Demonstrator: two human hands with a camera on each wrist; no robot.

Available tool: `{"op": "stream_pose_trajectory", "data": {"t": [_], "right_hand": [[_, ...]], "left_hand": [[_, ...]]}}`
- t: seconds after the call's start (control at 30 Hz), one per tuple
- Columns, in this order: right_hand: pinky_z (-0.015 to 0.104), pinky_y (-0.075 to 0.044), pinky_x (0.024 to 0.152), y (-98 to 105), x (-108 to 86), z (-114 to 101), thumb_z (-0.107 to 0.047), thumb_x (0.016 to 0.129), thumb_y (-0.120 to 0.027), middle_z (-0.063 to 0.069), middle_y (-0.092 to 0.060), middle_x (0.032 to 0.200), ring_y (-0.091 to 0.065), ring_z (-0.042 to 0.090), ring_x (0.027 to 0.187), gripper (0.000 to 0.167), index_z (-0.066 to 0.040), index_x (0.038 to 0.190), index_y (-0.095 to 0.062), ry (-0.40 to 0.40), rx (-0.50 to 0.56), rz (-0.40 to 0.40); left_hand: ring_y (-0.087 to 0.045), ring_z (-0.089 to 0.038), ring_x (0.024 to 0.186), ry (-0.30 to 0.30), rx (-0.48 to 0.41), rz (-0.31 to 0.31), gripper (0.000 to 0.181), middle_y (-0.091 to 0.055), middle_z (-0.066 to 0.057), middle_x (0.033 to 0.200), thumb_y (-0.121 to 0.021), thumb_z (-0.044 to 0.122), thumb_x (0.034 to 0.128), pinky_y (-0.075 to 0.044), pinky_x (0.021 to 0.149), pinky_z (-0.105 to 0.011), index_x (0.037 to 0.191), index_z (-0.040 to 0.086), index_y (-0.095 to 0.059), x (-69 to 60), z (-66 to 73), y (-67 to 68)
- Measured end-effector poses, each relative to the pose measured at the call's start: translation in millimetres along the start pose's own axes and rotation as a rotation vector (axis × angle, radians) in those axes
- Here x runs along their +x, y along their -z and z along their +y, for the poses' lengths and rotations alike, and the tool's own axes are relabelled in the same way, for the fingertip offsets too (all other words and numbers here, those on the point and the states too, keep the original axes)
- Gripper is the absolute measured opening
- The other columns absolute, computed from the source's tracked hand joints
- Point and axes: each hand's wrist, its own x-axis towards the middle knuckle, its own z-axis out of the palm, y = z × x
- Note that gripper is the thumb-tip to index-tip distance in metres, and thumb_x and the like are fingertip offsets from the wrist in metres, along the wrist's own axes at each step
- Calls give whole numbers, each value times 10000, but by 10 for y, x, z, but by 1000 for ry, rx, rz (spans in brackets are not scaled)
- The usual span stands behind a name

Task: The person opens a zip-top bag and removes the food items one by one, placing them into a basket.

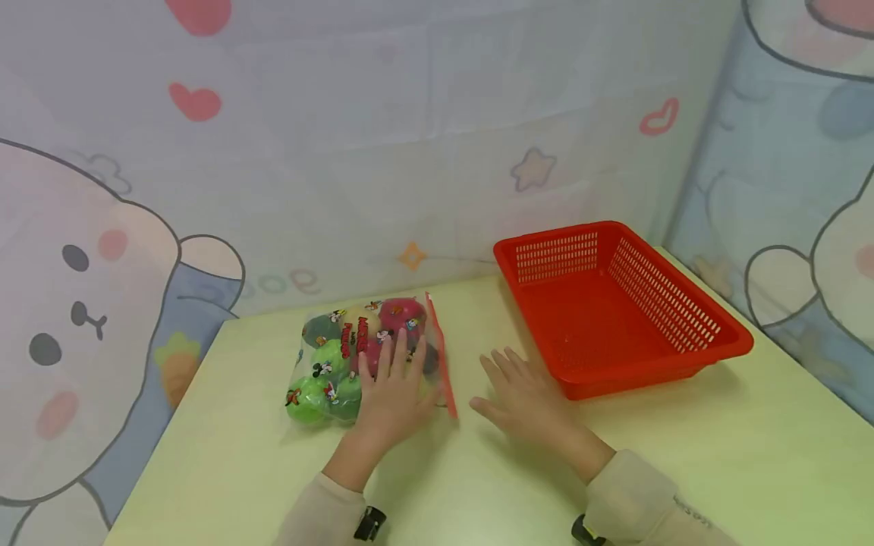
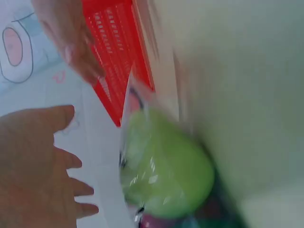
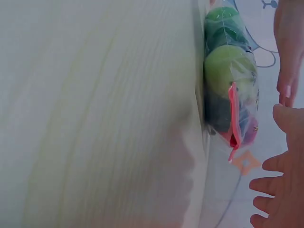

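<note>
A clear plastic zip bag (image 1: 341, 364) printed with cartoon figures lies on the table, filled with several round, fruit-like things in green, pink and dark colours. Its red zip edge (image 1: 442, 356) faces right. My left hand (image 1: 396, 390) is over the bag's right part with fingers spread; in the left wrist view a gap shows between the fingers and the bag. A green round thing (image 2: 166, 164) shows through the plastic there. My right hand (image 1: 529, 402) hovers, fingers extended, between the bag and a red basket (image 1: 567, 390), holding nothing.
The red basket, with slotted walls, stands at the right of the pale yellow table (image 1: 225, 455). Behind the table hangs a cloth backdrop (image 1: 375, 189) with cartoon animals, hearts and stars. Both sleeves carry dark wrist straps (image 1: 369, 523).
</note>
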Motion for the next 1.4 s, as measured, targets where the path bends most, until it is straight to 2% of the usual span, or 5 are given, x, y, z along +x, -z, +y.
{"op": "stream_pose_trajectory", "data": {"t": [0.3, 0.63, 0.97, 1.17, 1.4], "right_hand": [[460, -440, 930, -145, 124, -78, -414, 920, -517, 114, -565, 1258, -549, 277, 1132, 550, -82, 1350, -433, -144, 572, -125], [309, -533, 648, -371, 285, -258, -314, 943, -503, 139, -657, 966, -639, 176, 798, 468, 18, 1265, -435, -265, 984, -228], [217, -447, 474, -561, 386, -366, -129, 885, -579, 172, -684, 780, -597, 100, 584, 191, 45, 950, -536, -325, 1137, -93], [221, -430, 469, -542, 413, -398, -95, 886, -568, 149, -684, 770, -589, 107, 572, 161, 47, 950, -528, -356, 1202, -82], [232, -467, 548, -446, 325, -395, -16, 867, -541, 68, -617, 691, -565, 97, 594, 116, 87, 915, -518, -322, 1250, -44]], "left_hand": [[-121, -425, 1386, 32, -99, -174, 585, -189, -195, 1512, -343, 374, 991, -16, 1062, -661, 1471, 77, -189, 562, -720, 453], [-342, -429, 1288, 83, 17, -209, 471, -355, -251, 1414, -329, 250, 1012, -309, 1023, -569, 1411, 0, -313, 926, -1423, 361], [-547, -229, 663, 92, 37, -87, 210, -620, -104, 812, -444, 174, 977, -451, 623, -374, 1076, 41, -575, 967, -1499, 314], [-559, -250, 636, 90, 86, -60, 193, -602, -122, 780, -423, 156, 983, -474, 592, -384, 1028, 29, -561, 987, -1501, 331], [-538, -225, 549, -77, 271, 18, 109, -570, -94, 663, -457, 74, 951, -478, 516, -370, 982, 17, -545, 909, -1428, 421]]}}
